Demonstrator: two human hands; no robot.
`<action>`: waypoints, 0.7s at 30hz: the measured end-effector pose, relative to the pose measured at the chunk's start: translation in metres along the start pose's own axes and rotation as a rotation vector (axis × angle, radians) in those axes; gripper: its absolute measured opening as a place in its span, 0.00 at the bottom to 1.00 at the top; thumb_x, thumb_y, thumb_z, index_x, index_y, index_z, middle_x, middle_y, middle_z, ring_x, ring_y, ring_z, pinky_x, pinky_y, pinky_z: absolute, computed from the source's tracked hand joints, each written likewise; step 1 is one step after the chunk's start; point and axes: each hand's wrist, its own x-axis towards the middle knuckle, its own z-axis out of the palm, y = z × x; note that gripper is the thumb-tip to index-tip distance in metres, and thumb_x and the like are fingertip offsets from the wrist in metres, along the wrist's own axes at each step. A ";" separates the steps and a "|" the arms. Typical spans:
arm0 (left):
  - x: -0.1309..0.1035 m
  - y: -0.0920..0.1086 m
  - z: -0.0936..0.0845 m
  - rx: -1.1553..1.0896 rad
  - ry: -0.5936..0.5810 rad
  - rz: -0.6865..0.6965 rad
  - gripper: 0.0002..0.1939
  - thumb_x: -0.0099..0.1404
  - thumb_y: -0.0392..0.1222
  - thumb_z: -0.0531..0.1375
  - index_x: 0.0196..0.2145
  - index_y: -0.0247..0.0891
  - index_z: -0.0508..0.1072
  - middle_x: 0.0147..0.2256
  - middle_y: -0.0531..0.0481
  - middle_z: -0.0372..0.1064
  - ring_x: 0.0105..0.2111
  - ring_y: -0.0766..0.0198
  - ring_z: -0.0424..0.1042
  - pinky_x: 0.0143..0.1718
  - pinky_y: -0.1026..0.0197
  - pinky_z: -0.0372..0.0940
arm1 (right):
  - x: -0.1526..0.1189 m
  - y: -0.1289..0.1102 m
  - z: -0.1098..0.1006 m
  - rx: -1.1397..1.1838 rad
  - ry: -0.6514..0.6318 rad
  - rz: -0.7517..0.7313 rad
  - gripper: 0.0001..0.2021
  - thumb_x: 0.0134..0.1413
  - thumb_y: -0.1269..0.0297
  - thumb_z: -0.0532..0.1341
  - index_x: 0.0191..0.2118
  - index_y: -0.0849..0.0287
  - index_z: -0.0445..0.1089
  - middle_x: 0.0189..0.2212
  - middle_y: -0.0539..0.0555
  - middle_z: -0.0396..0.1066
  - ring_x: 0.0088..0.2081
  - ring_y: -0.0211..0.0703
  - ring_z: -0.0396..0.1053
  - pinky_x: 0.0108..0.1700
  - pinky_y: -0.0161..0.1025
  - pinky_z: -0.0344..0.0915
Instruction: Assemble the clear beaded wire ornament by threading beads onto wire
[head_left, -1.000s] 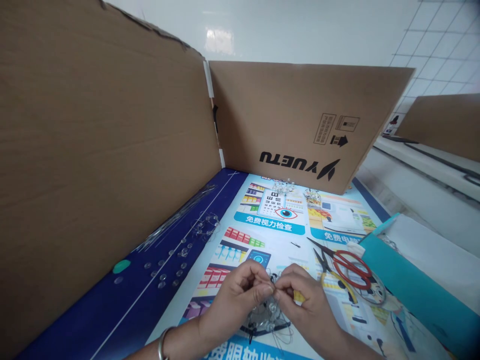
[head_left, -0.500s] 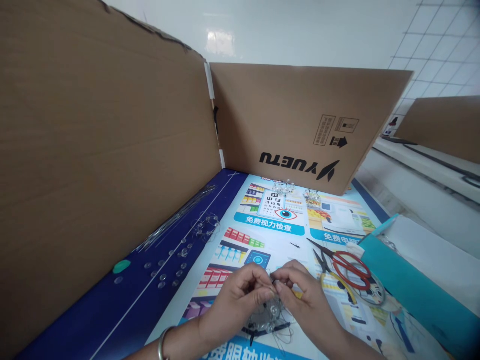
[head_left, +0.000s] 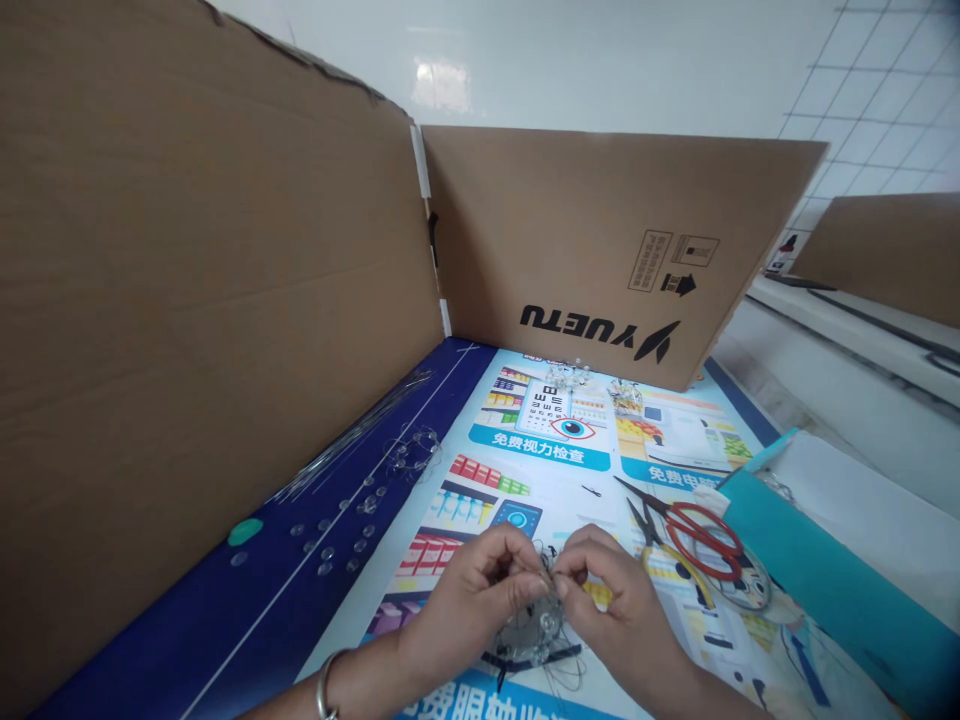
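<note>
A piece of clear round beads strung on thin dark wire (head_left: 534, 637) sits at the lower middle, its loose wire ends trailing toward me. Over its upper side, my left hand (head_left: 480, 590) pinches thin wire between thumb and forefinger. My right hand (head_left: 622, 600) is also pinched closed, its fingertips beside the left ones on the wire. What lies exactly between the fingertips is too small to make out fully. Fingers partly cover the beaded piece.
Right of my hands lie red-handled scissors (head_left: 705, 540) and yellow-handled pliers (head_left: 679, 570), beside a teal box (head_left: 840, 580). Leftward are loose clear beads (head_left: 326, 555), straight wires (head_left: 352, 440) and a green piece (head_left: 244, 532). Cardboard panels (head_left: 600, 230) stand behind and left.
My right hand's fingertips have shifted slightly right and curled tighter, opening a small gap to the left fingertips. The left hand stays nearly in place.
</note>
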 end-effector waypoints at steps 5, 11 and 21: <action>0.001 0.000 -0.003 -0.003 0.014 -0.013 0.09 0.57 0.42 0.61 0.28 0.35 0.66 0.24 0.55 0.61 0.25 0.69 0.59 0.26 0.67 0.54 | 0.001 -0.004 -0.004 0.012 0.016 0.004 0.06 0.48 0.75 0.56 0.26 0.58 0.66 0.26 0.49 0.62 0.29 0.38 0.63 0.31 0.35 0.60; 0.005 -0.007 -0.004 -0.001 0.120 -0.026 0.09 0.58 0.42 0.60 0.29 0.36 0.65 0.22 0.57 0.58 0.23 0.71 0.55 0.24 0.68 0.52 | -0.001 -0.008 -0.008 0.221 -0.076 0.114 0.04 0.53 0.70 0.55 0.32 0.58 0.66 0.32 0.52 0.68 0.29 0.37 0.64 0.32 0.35 0.62; 0.006 -0.008 -0.002 -0.043 0.098 -0.035 0.11 0.59 0.45 0.60 0.28 0.36 0.62 0.22 0.58 0.54 0.22 0.71 0.52 0.23 0.68 0.49 | 0.000 -0.010 -0.008 0.437 -0.133 0.281 0.08 0.59 0.62 0.54 0.34 0.60 0.65 0.26 0.51 0.69 0.25 0.35 0.63 0.29 0.34 0.58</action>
